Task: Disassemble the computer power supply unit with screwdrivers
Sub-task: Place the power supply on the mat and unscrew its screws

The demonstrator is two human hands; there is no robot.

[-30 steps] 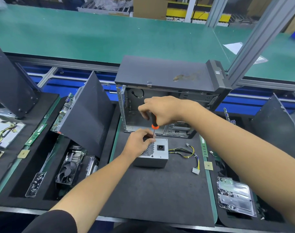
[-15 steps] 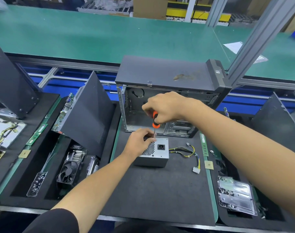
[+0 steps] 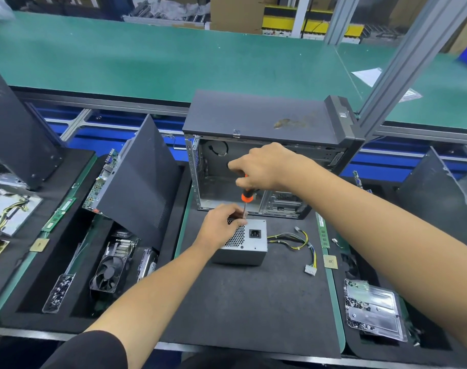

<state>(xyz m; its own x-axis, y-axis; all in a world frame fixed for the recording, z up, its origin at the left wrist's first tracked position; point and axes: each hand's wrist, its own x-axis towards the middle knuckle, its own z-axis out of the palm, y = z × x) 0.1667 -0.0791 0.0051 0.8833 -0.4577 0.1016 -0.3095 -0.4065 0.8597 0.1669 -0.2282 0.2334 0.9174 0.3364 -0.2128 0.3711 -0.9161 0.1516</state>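
Note:
A grey metal power supply unit [image 3: 249,243] stands on the black foam mat, its vent grille and power socket facing up. My left hand [image 3: 221,225] grips its upper left corner, fingers curled over the back edge. My right hand [image 3: 264,167] holds an orange and black screwdriver [image 3: 246,196] upright. The thin shaft points down to the unit's top edge, right beside my left fingers. The unit's yellow and black cable bundle [image 3: 300,242] trails to the right and ends in a white connector.
An open, empty black computer case [image 3: 259,123] stands just behind the unit. A loose black side panel [image 3: 142,187] leans at the left over a fan and other parts. Clear plastic trays with screws lie at the right [image 3: 373,310] and left [image 3: 58,292].
My right hand has lifted slightly and turned around the screwdriver handle, with the tip staying at the same spot. My left hand and the unit have stayed in place.

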